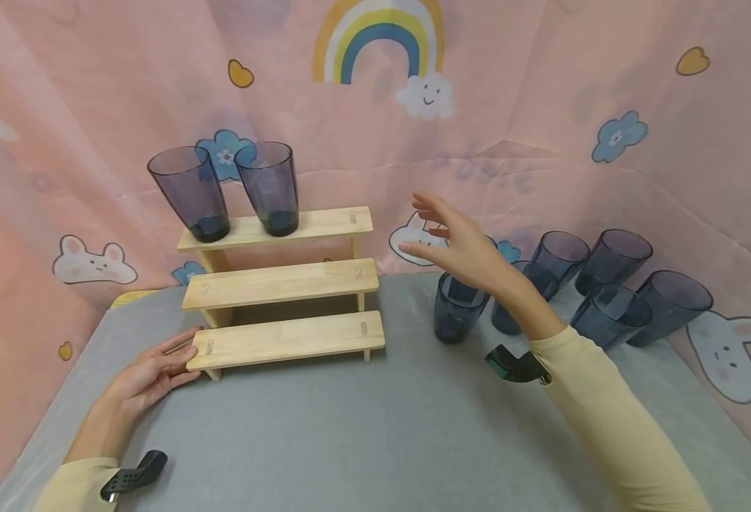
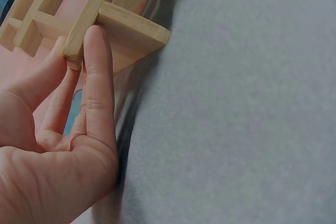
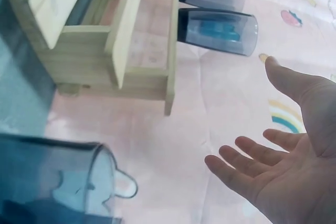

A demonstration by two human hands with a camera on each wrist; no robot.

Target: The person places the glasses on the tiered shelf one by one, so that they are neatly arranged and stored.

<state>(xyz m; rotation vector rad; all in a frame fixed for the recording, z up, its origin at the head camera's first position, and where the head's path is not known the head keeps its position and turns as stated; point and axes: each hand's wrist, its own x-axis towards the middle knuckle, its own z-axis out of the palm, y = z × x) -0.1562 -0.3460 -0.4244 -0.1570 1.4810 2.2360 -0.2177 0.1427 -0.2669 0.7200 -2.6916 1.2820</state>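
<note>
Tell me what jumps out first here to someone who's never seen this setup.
The three-step wooden rack at centre-left, with two dark tumblers upright on its top step. The right hand hangs open in the air above a cluster of six more tumblers at right, while the left hand touches the rack's bottom step.

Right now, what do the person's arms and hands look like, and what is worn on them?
Both arms wear long pale yellow sleeves ending at the wrists. The left hand and right hand are bare, with no rings or gloves visible. A small black camera mount sits at the left wrist, and another with a green part at the right.
</note>
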